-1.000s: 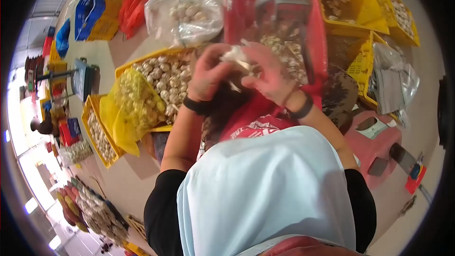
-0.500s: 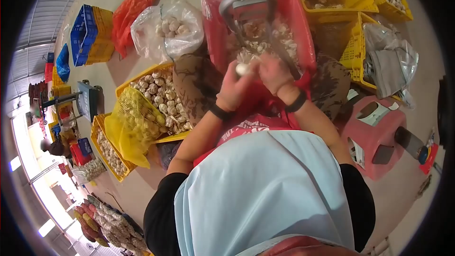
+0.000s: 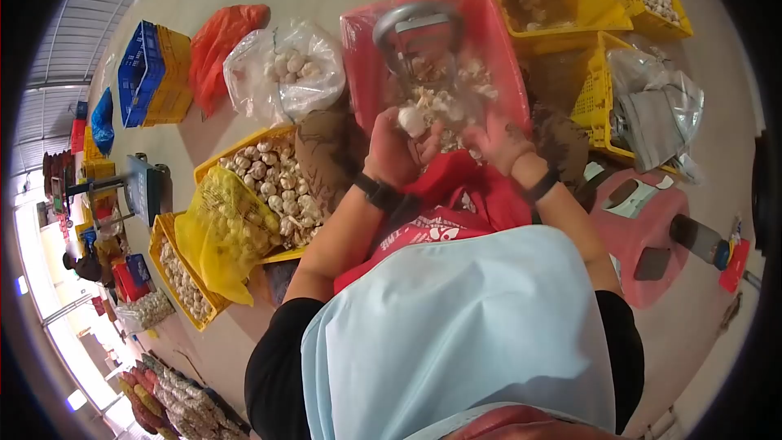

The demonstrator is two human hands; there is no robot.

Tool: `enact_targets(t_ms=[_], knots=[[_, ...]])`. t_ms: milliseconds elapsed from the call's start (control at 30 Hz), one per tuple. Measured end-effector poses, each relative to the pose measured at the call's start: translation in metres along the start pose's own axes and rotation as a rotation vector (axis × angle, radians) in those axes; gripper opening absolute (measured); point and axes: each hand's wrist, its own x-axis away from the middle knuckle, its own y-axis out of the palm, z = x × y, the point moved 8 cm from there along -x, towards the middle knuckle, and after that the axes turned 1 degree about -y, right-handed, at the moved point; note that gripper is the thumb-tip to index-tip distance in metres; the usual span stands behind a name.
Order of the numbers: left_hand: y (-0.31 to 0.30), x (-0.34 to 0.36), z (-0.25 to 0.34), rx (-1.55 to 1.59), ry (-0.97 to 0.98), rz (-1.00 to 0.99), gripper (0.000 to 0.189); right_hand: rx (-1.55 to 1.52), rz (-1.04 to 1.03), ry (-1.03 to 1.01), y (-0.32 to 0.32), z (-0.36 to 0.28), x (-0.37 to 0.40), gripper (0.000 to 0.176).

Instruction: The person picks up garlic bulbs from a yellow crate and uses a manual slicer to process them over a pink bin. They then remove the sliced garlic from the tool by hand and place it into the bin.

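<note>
My left hand (image 3: 393,151) is closed around a pale garlic bulb (image 3: 412,121) at its fingertips, over the near end of a pink bin (image 3: 358,57). To the right, over the same bin, my right hand (image 3: 503,145) is slightly blurred, its fingers apart and nothing visible in them. Loose garlic skins and trimmings (image 3: 472,73) lie in the bin beyond both hands. A grey rounded metal frame (image 3: 419,15) stands in the bin. Red cloth (image 3: 464,187) covers my lap just below the hands.
Left of me, a yellow crate of garlic bulbs (image 3: 273,179) carries a yellow mesh bag (image 3: 224,224). A clear plastic bag (image 3: 244,73) of bulbs stands beyond. Yellow crates (image 3: 599,102) and a pink stool (image 3: 635,236) are on the right. Blue and yellow crates (image 3: 147,73) stand far left.
My hands were close together at the garlic bulb; now they are apart. The right hand has moved right, away from the bulb, and its fingers have spread. The left keeps the bulb.
</note>
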Motion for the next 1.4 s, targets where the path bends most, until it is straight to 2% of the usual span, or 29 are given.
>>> enact_targets(t_ms=[33,67,167,200,267,300,367,433,600,700,800,867,900,967,1033,1067,1100,1133,1167,1200,1267,1300,1333,1400], knots=[[-0.006,0.0,-0.002,-0.032,-0.019,0.0,0.039,-0.05,-0.054,-0.024,-0.001,-0.004,0.005,0.065],[-0.01,0.003,-0.004,-0.064,-0.04,0.007,0.039,-0.088,-0.113,0.063,-0.008,-0.017,0.014,0.065],[-0.017,0.004,-0.009,-0.109,-0.07,0.07,0.04,-0.358,-0.186,-0.026,-0.027,-0.05,0.032,0.036],[-0.019,0.004,-0.012,-0.093,-0.091,0.113,0.04,-0.366,-0.309,0.157,-0.038,-0.063,0.038,0.031],[-0.015,0.004,-0.019,-0.06,-0.127,0.197,0.041,-0.394,-0.325,0.206,-0.036,-0.061,0.041,0.03],[-0.004,0.005,-0.019,-0.073,-0.12,0.138,0.04,-0.407,-0.332,0.227,-0.036,-0.06,0.042,0.029],[0.023,0.01,-0.017,-0.097,-0.104,0.019,0.039,-0.374,-0.23,0.074,-0.032,-0.055,0.036,0.029],[0.029,0.007,-0.012,-0.094,-0.055,-0.036,0.038,-0.329,-0.205,0.029,-0.032,-0.054,0.035,0.029],[0.033,-0.001,-0.004,-0.058,0.057,-0.134,0.045,-0.288,-0.251,0.13,-0.035,-0.056,0.039,0.034],[0.039,-0.004,-0.002,-0.018,0.086,-0.178,0.045,-0.236,-0.177,0.09,-0.021,-0.04,0.031,0.037],[0.034,-0.011,0.0,-0.087,0.059,-0.228,0.044,-0.057,0.121,-0.118,0.007,0.005,0.002,0.068],[0.034,-0.014,0.006,-0.166,0.05,-0.308,0.045,-0.061,0.059,-0.01,0.013,0.014,-0.011,0.068],[0.028,-0.013,0.01,-0.221,0.082,-0.29,0.045,-0.063,0.027,0.042,0.017,0.019,-0.015,0.068],[0.022,-0.009,0.017,-0.331,0.144,-0.249,0.046,0.104,0.256,-0.16,0.012,0.004,-0.012,0.059],[0.008,-0.005,0.018,-0.427,0.171,-0.102,0.045,0.402,0.311,-0.084,0.006,-0.001,0.0,0.067],[0.001,-0.002,0.017,-0.482,0.175,-0.058,0.044,0.469,0.473,-0.288,0.0,-0.027,0.017,0.072],[-0.007,0.002,0.016,-0.537,0.176,-0.01,0.043,0.371,0.448,-0.404,0.001,-0.042,0.021,0.071],[-0.015,0.0,0.014,-0.604,0.162,-0.03,0.034,0.27,0.423,-0.513,0.0,-0.065,0.026,0.07],[0.0,0.009,0.023,-0.927,0.409,-0.098,0.034,0.17,0.403,-0.622,0.002,-0.083,0.03,0.069],[0.02,0.022,0.025,-1.247,0.664,-0.173,0.033,-0.043,0.259,-0.497,0.021,-0.075,0.018,0.062],[0.014,0.028,0.009,-0.9,0.261,-0.017,0.037,-0.286,0.251,-0.538,0.026,-0.069,0.01,0.059],[0.018,0.031,0.011,-0.913,0.255,-0.049,0.039,-0.407,0.241,-0.56,0.028,-0.067,0.005,0.058],[0.017,0.035,0.012,-0.925,0.247,-0.076,0.041,-0.463,0.263,-0.577,0.03,-0.064,0.004,0.048],[0.022,0.039,0.014,-0.976,0.302,-0.165,0.043,-0.977,0.066,-0.383,0.048,-0.047,-0.002,0.042]])
